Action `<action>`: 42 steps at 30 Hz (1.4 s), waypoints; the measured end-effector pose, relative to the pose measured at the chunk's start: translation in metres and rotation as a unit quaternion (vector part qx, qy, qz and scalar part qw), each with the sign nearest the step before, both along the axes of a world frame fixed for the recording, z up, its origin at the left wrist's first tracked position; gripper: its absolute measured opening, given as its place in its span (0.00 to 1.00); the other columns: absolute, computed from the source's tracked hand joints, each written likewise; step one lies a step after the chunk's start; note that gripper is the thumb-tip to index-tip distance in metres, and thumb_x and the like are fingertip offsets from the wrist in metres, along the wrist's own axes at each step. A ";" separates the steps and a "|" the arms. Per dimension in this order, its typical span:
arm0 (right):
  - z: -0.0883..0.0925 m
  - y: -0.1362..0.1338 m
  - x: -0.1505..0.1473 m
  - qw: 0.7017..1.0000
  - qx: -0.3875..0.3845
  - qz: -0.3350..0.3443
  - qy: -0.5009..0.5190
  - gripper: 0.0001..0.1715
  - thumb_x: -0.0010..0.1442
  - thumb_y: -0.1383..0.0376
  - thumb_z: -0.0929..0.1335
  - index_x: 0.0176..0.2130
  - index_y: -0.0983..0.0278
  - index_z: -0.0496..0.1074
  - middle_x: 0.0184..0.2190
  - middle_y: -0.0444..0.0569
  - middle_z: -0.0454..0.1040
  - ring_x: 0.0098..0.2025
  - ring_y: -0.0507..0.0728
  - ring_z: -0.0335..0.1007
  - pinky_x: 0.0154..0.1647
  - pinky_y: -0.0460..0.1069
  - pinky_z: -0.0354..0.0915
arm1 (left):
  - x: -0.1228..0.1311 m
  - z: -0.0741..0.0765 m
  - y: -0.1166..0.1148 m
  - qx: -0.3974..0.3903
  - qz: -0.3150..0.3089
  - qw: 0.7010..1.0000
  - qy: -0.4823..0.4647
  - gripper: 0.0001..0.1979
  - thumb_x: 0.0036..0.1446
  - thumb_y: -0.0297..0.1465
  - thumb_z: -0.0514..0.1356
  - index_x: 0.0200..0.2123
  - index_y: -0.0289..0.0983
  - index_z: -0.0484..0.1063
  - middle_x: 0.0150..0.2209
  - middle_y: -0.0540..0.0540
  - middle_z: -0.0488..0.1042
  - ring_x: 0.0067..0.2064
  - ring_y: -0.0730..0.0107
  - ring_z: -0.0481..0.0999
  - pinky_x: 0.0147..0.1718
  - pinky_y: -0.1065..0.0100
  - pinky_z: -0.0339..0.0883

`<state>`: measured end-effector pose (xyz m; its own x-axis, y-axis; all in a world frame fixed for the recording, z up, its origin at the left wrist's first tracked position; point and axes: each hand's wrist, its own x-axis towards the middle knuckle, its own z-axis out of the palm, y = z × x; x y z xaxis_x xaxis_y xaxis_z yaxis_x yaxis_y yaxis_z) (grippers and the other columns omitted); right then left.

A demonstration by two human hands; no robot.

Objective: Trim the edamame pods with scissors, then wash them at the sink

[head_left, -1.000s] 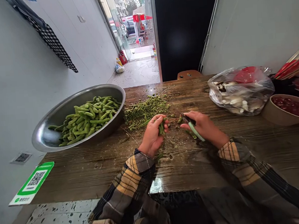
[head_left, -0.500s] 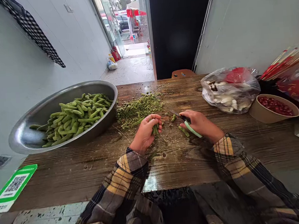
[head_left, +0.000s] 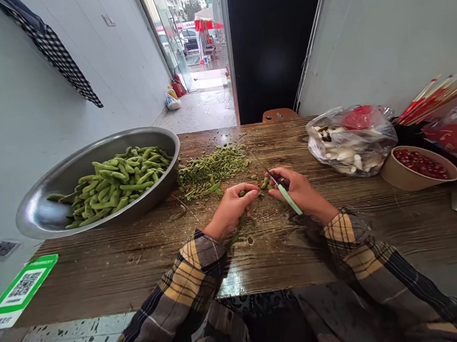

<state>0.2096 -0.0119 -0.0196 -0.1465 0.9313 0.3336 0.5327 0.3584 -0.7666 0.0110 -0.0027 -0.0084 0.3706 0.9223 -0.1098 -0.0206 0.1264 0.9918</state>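
Observation:
My left hand (head_left: pixel 231 208) is closed around a bunch of green bean pods (head_left: pixel 243 194) and rests on the wooden table (head_left: pixel 141 262). My right hand (head_left: pixel 299 192) grips scissors with a pale green handle (head_left: pixel 283 190), the blades pointing toward the pods at my left fingertips. The two hands nearly touch. A pile of cut pod tips (head_left: pixel 212 168) lies just beyond my left hand. To the left stands a large steel basin (head_left: pixel 57 203) holding many green pods (head_left: pixel 120 180).
At the right sit a clear plastic bag of mushrooms (head_left: pixel 349 145), a brown bowl of red beans (head_left: pixel 418 169) and bagged red skewers (head_left: pixel 440 96). A green QR sticker (head_left: pixel 18 290) is on the left wall. A doorway opens onto a street beyond the table.
My left hand has turned palm down and pushed the pods toward the scissors. My right hand has shifted slightly left to meet them, with the blades now angled up over the pod ends.

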 end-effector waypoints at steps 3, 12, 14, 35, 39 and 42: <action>0.004 -0.005 -0.010 0.997 -0.035 0.033 0.058 0.25 0.50 0.64 0.71 0.49 0.65 0.70 0.36 0.48 0.76 0.34 0.54 0.72 0.36 0.49 0.66 | 0.004 0.000 -0.005 -0.001 -0.043 0.999 0.019 0.18 0.46 0.39 0.69 0.35 0.32 0.74 0.23 0.54 0.67 0.18 0.81 0.62 0.15 0.75 0.60; 0.005 -0.009 -0.013 0.987 -0.064 0.070 0.128 0.21 0.54 0.62 0.69 0.49 0.63 0.70 0.35 0.46 0.75 0.32 0.52 0.70 0.34 0.47 0.66 | 0.003 0.002 -0.007 -0.021 -0.065 0.997 -0.046 0.14 0.47 0.36 0.69 0.32 0.34 0.70 0.21 0.55 0.67 0.18 0.80 0.64 0.16 0.76 0.61; 0.005 -0.008 -0.010 0.990 -0.050 0.052 0.122 0.22 0.54 0.62 0.69 0.49 0.63 0.70 0.35 0.46 0.75 0.32 0.52 0.70 0.35 0.48 0.66 | 0.001 0.004 -0.004 -0.041 -0.037 0.994 -0.095 0.14 0.47 0.34 0.69 0.33 0.35 0.69 0.23 0.53 0.70 0.19 0.80 0.67 0.18 0.76 0.63; -0.007 -0.009 -0.015 0.994 0.076 0.023 -0.076 0.21 0.58 0.56 0.70 0.48 0.63 0.70 0.37 0.51 0.74 0.37 0.58 0.71 0.40 0.53 0.67 | -0.005 0.008 -0.005 -0.102 0.077 0.968 -0.215 0.19 0.44 0.34 0.70 0.35 0.38 0.64 0.30 0.51 0.76 0.22 0.79 0.70 0.19 0.77 0.62; -0.011 -0.008 -0.016 0.992 0.098 0.018 -0.082 0.21 0.60 0.54 0.69 0.49 0.63 0.70 0.39 0.53 0.75 0.40 0.60 0.72 0.42 0.54 0.68 | -0.003 0.006 -0.007 -0.097 0.057 0.973 -0.202 0.19 0.45 0.36 0.70 0.35 0.38 0.63 0.29 0.51 0.75 0.22 0.79 0.68 0.18 0.77 0.60; -0.011 -0.010 -0.015 0.990 0.097 0.007 -0.103 0.21 0.62 0.53 0.67 0.49 0.64 0.70 0.41 0.55 0.75 0.41 0.61 0.73 0.42 0.54 0.68 | -0.003 0.007 -0.006 -0.093 0.068 0.972 -0.203 0.18 0.45 0.35 0.69 0.35 0.38 0.63 0.27 0.53 0.73 0.22 0.80 0.67 0.18 0.77 0.59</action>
<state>0.1944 -0.0217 -0.0302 -0.2431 0.8502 0.4670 0.6648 0.4966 -0.5580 0.0076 -0.0089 -0.0015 0.2937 0.9441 -0.1494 -0.4340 0.2710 0.8592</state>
